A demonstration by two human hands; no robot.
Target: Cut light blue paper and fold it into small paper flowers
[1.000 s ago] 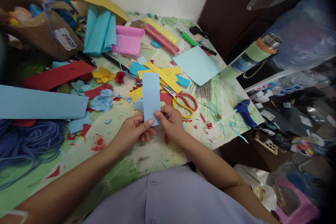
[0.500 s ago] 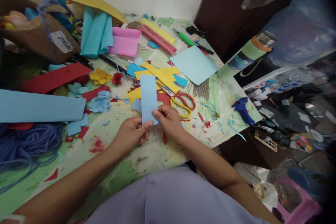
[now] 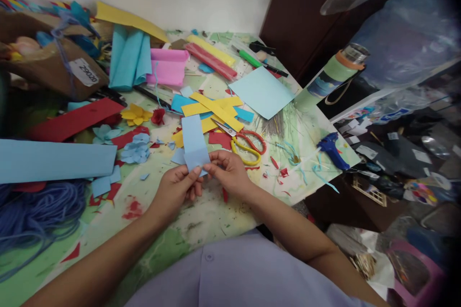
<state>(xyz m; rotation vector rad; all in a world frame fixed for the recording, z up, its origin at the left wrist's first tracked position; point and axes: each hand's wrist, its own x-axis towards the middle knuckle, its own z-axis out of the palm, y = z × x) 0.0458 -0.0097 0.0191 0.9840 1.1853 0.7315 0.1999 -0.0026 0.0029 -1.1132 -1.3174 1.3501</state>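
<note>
Both my hands are raised just above the craft table, pinching a light-blue paper strip [image 3: 193, 143] at its lower end. The strip stands nearly upright, and its bottom part looks folded over. My left hand [image 3: 175, 188] holds its lower left edge, and my right hand [image 3: 229, 171] pinches the lower right side. Just beyond the strip lie scissors with red and yellow handles [image 3: 247, 147] and crossed yellow paper strips [image 3: 212, 111]. A small light-blue paper scrap [image 3: 177, 156] lies just left of the strip.
A blue glue gun [image 3: 332, 150] and a light-blue square sheet [image 3: 262, 92] lie on the table, among paper scraps and flowers. Blue yarn [image 3: 36, 220] and a long blue sheet [image 3: 54, 162] lie left. A cardboard box [image 3: 46, 57] stands back left. The table edge runs along the right.
The strip's lower end now looks folded, making it shorter. My hands have moved closer together, and the strip now leans slightly left. The head view has shifted a little.
</note>
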